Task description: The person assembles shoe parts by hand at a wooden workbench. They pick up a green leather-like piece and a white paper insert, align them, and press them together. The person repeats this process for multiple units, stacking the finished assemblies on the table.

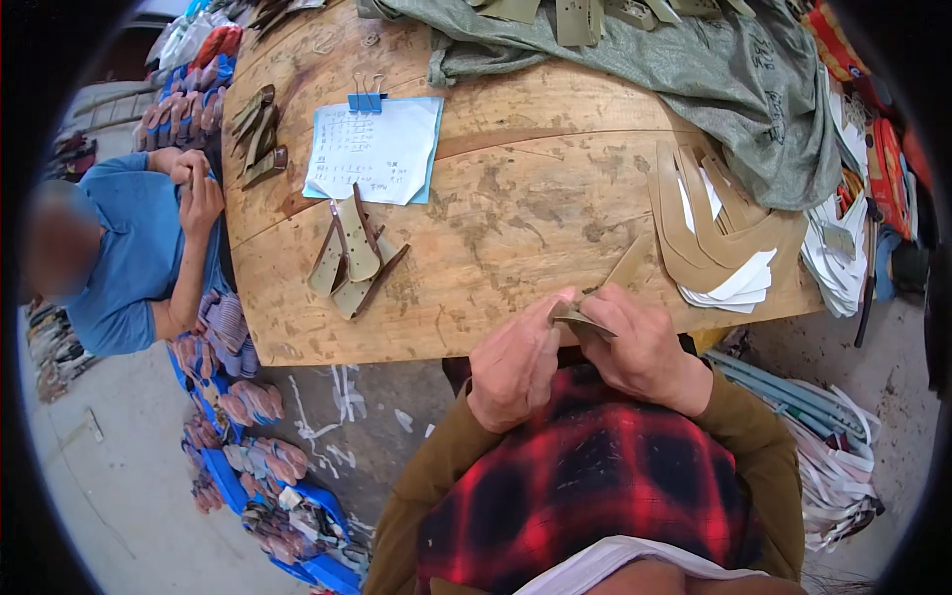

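Just in front of the table's near edge, my left hand (516,359) and my right hand (643,347) are close together. Between their fingertips they pinch a small olive-tan shoe-upper piece (577,319), bent where they grip it. Much of it is hidden by the fingers. A flat tan strip (629,260) shows just beyond my right hand; whether it joins the held piece I cannot tell. Several olive shoe-upper pieces with dark edges (357,248) lie in a small heap on the table, left of my hands.
Clipped paper sheets (372,149) lie on the wooden table (516,208). Tan curved pieces and white sheets (729,283) are stacked at right, below a grey-green cloth (783,139). A co-worker in blue (124,258) sits at left. Bundled strips (823,466) fill the floor at right.
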Demonstrator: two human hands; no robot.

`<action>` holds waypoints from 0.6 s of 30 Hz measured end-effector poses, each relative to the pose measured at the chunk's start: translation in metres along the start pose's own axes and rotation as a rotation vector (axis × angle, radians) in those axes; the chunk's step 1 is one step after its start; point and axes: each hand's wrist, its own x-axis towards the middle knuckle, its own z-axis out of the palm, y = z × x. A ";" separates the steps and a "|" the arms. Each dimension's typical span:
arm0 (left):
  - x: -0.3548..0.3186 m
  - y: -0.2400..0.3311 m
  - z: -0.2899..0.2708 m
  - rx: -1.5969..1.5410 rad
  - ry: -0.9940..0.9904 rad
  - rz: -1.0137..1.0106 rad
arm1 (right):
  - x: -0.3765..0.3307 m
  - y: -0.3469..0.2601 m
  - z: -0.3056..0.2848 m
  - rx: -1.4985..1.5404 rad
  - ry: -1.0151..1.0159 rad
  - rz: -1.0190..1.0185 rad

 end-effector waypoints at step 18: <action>0.016 0.012 0.000 -0.711 0.365 -0.544 | 0.002 0.003 0.008 -0.149 0.031 -0.093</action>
